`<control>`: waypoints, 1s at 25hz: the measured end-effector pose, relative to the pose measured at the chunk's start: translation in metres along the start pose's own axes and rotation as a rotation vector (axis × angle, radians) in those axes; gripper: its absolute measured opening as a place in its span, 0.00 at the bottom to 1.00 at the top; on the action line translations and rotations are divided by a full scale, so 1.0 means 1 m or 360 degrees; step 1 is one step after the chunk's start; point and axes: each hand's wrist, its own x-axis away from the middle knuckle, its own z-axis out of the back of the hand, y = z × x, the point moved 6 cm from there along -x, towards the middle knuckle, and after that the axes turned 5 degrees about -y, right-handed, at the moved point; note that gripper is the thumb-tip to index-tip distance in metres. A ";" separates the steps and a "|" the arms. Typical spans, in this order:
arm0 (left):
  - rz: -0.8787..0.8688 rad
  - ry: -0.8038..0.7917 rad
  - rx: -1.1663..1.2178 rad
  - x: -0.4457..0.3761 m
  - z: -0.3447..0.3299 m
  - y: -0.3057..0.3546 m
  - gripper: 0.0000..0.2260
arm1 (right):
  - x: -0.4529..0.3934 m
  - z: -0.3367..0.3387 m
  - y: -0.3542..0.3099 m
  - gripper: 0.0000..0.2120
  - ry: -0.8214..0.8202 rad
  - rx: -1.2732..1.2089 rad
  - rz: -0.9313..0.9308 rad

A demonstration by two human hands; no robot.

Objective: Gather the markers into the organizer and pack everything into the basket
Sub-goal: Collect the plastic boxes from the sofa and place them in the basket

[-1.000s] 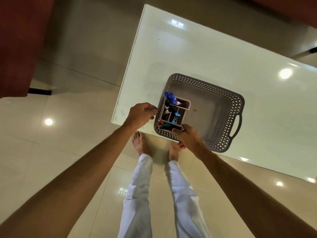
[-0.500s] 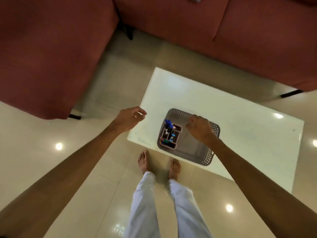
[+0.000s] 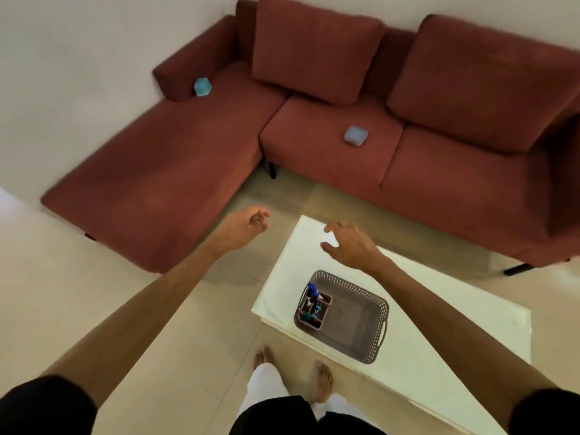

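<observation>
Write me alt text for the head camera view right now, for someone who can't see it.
A grey basket on a white table holds an organizer of markers at its left end. Both empty hands, left hand and right hand, hover above, near a red sofa.

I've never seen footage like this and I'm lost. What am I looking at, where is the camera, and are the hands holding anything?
There is no machine here. A person wears a wide-angle camera on the head, so you look down along both bare arms to the feet. The left hand and the right hand are raised, fingers relaxed, holding nothing. Below them is a white table with a grey basket on it. At the basket's left end sits a small organizer with markers standing in it. Behind is a red sofa with two small bluish boxes on its seats; they are too blurred to identify.
</observation>
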 end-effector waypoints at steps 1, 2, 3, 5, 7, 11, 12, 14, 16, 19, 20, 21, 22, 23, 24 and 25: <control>-0.0017 0.0017 -0.0010 0.006 0.007 0.004 0.14 | -0.001 0.005 -0.009 0.23 0.0013 0.0001 0.0040; -0.0017 0.0020 -0.0010 0.009 0.013 0.004 0.14 | -0.003 0.008 -0.018 0.22 0.0018 -0.0011 0.0067; -0.0022 0.0026 -0.0004 0.012 0.021 0.002 0.14 | -0.008 0.011 -0.029 0.22 0.0031 -0.0020 0.0102; -0.0029 0.0034 0.0006 0.015 0.033 -0.013 0.14 | -0.017 0.007 -0.049 0.20 0.0018 -0.0022 0.0160; -0.0017 0.0066 0.0013 0.014 0.053 -0.038 0.14 | -0.035 -0.001 -0.077 0.20 -0.0019 -0.0033 0.0204; 0.0024 0.0051 0.0009 0.004 0.097 -0.107 0.14 | -0.085 -0.029 -0.134 0.20 -0.0135 -0.0053 0.0207; 0.0023 0.0033 0.0012 0.000 0.109 -0.126 0.14 | -0.100 -0.035 -0.150 0.19 -0.0160 -0.0073 0.0197; 0.0028 -0.0002 0.0000 -0.007 0.136 -0.166 0.15 | -0.130 -0.049 -0.181 0.19 -0.0211 -0.0114 0.0163; 0.0068 -0.0022 0.0024 -0.012 0.173 -0.213 0.15 | -0.166 -0.061 -0.218 0.19 -0.0248 -0.0172 0.0111; 0.0140 -0.0045 0.0136 -0.010 0.210 -0.268 0.15 | -0.197 -0.072 -0.257 0.18 -0.0310 -0.0200 0.0036; 0.0173 -0.0059 0.0141 -0.010 0.222 -0.286 0.14 | -0.209 -0.073 -0.270 0.18 -0.0314 -0.0206 0.0025; 0.0203 -0.0055 0.0159 -0.012 0.235 -0.306 0.14 | -0.223 -0.074 -0.284 0.18 -0.0323 -0.0217 0.0023; 0.0219 -0.0034 0.0177 -0.014 0.246 -0.319 0.14 | -0.233 -0.074 -0.296 0.18 -0.0332 -0.0217 0.0027; 0.0228 -0.0015 0.0198 -0.016 0.255 -0.332 0.14 | -0.244 -0.074 -0.306 0.17 -0.0350 -0.0211 0.0027; 0.0234 0.0000 0.0210 -0.019 0.262 -0.341 0.14 | -0.255 -0.074 -0.314 0.17 -0.0356 -0.0199 0.0034; 0.0241 0.0004 0.0234 -0.025 0.267 -0.350 0.14 | -0.267 -0.071 -0.320 0.17 -0.0360 -0.0196 0.0043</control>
